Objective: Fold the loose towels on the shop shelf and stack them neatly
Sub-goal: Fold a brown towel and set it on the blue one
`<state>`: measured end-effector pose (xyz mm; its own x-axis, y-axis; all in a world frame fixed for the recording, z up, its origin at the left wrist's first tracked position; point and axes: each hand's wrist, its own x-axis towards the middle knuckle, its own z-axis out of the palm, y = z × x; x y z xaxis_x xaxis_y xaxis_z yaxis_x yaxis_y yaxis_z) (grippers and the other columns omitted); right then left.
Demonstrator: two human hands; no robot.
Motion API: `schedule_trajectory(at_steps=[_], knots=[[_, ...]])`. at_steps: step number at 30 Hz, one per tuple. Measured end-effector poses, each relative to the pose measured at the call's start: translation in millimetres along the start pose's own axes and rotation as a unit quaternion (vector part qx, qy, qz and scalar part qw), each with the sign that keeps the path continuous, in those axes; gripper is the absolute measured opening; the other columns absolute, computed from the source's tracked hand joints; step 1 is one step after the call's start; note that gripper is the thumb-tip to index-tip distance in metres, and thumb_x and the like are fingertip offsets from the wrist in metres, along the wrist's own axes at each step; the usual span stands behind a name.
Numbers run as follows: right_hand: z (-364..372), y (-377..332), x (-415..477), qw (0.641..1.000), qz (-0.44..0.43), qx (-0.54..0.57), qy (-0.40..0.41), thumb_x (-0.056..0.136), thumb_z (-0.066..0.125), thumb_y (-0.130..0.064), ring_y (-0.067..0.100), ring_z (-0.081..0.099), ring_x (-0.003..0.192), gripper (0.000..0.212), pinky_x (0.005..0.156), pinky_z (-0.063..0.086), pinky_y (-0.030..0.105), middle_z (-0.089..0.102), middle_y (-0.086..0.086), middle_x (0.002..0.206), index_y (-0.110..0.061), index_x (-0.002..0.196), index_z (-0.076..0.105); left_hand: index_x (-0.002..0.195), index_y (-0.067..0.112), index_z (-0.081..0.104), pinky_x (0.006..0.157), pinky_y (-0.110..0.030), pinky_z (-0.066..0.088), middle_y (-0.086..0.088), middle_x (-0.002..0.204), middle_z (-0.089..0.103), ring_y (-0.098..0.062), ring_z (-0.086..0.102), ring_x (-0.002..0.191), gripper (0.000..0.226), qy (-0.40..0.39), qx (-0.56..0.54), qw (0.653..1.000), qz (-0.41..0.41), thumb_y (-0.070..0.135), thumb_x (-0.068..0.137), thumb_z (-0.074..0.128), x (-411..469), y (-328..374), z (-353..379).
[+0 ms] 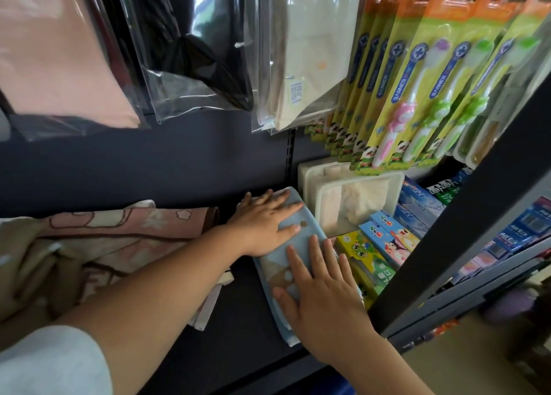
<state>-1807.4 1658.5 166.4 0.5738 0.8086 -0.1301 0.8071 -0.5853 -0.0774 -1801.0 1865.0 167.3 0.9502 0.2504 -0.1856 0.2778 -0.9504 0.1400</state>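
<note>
Left hand (265,223) and right hand (323,296) press flat on a folded blue towel (312,230). Toothbrush packs (396,96) above read "BANNER".

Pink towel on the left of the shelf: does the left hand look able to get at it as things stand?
Probably yes. The left hand lies flat on the blue towel, holding nothing, and the pink towel lies loose just to its left, with nothing between them.
</note>
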Motion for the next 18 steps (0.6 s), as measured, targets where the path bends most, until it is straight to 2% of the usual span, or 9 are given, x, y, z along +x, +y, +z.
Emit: schedule_trajectory(at_steps=[3,5,8,9,11,13,15,16,18], knots=[[-1,0,0,1.000,-0.002,-0.004,-0.001,0.100,0.007,-0.068,0.032,-0.029,0.150,0.075,0.124,-0.014,0.045,-0.026,0.013,0.165,-0.031,0.160,-0.015,0.159,0.047,0.006,0.124,-0.054,-0.007,0.009,0.171,-0.004,-0.017,-0.008,0.157,0.061,0.042,0.006,0.999,0.001,0.063,0.103,0.023,-10,0,-3],[-5,0,0,1.000,-0.009,-0.002,0.003,0.097,0.004,-0.070,0.031,-0.023,0.153,0.076,0.125,-0.011,0.046,-0.017,0.012,0.168,-0.031,0.162,-0.006,0.159,0.041,0.020,0.125,-0.054,-0.002,0.006,0.170,0.011,-0.018,0.002,0.157,0.059,0.110,-0.009,0.994,0.002,0.058,0.104,0.030,-26,-3,-5],[-18,-6,2,0.997,-0.042,0.048,0.050,0.086,-0.001,-0.073,0.027,-0.005,0.157,0.088,0.127,0.000,0.046,0.010,0.006,0.170,-0.032,0.161,0.018,0.140,0.029,0.056,0.119,-0.052,0.027,0.000,0.148,0.053,-0.027,0.039,0.144,0.054,0.259,-0.035,0.965,-0.010,0.053,0.094,0.041,-69,-17,-10],[-21,-11,5,0.993,-0.065,0.073,0.070,0.086,0.002,-0.073,0.025,0.002,0.157,0.087,0.128,0.005,0.044,0.018,0.003,0.168,-0.032,0.160,0.022,0.131,0.025,0.064,0.113,-0.050,0.036,0.000,0.135,0.062,-0.028,0.050,0.134,0.051,0.308,-0.021,0.951,-0.019,0.051,0.091,0.044,-86,-27,-12],[-25,-25,15,0.978,-0.119,0.126,0.113,0.091,0.016,-0.071,0.024,0.018,0.155,0.079,0.126,0.020,0.040,0.036,-0.001,0.161,-0.030,0.156,0.034,0.125,0.023,0.066,0.107,-0.048,0.042,-0.001,0.125,0.066,-0.029,0.055,0.126,0.048,0.349,0.025,0.933,-0.081,0.050,0.090,0.048,-120,-53,-15],[-28,-44,28,0.964,-0.163,0.156,0.139,0.094,0.029,-0.065,0.023,0.032,0.149,0.068,0.122,0.031,0.040,0.047,-0.001,0.153,-0.028,0.148,0.046,0.142,0.030,0.052,0.116,-0.057,0.030,-0.001,0.142,0.056,-0.030,0.043,0.139,0.057,0.296,0.055,0.933,-0.197,0.055,0.091,0.052,-157,-79,-20],[-31,-64,43,0.956,-0.200,0.156,0.145,0.092,0.033,-0.058,0.023,0.039,0.145,0.064,0.119,0.036,0.042,0.052,-0.001,0.149,-0.027,0.145,0.051,0.156,0.040,0.028,0.120,-0.063,0.010,-0.001,0.164,0.030,-0.031,0.017,0.154,0.075,0.209,0.064,0.924,-0.314,0.067,0.089,0.049,-193,-105,-20],[-34,-75,51,0.953,-0.217,0.151,0.145,0.091,0.034,-0.056,0.024,0.040,0.144,0.064,0.118,0.037,0.043,0.053,-0.001,0.148,-0.026,0.144,0.052,0.157,0.041,0.022,0.121,-0.062,0.005,-0.002,0.168,0.020,-0.032,0.008,0.155,0.080,0.180,0.068,0.915,-0.355,0.072,0.087,0.045,-210,-117,-16],[-44,-97,66,0.954,-0.237,0.133,0.126,0.092,0.038,-0.054,0.024,0.037,0.146,0.063,0.120,0.032,0.043,0.049,-0.002,0.151,-0.026,0.147,0.049,0.156,0.034,0.031,0.121,-0.059,0.012,-0.008,0.166,0.025,-0.037,0.016,0.152,0.086,0.172,0.083,0.898,-0.395,0.076,0.081,0.037,-241,-135,-10]])
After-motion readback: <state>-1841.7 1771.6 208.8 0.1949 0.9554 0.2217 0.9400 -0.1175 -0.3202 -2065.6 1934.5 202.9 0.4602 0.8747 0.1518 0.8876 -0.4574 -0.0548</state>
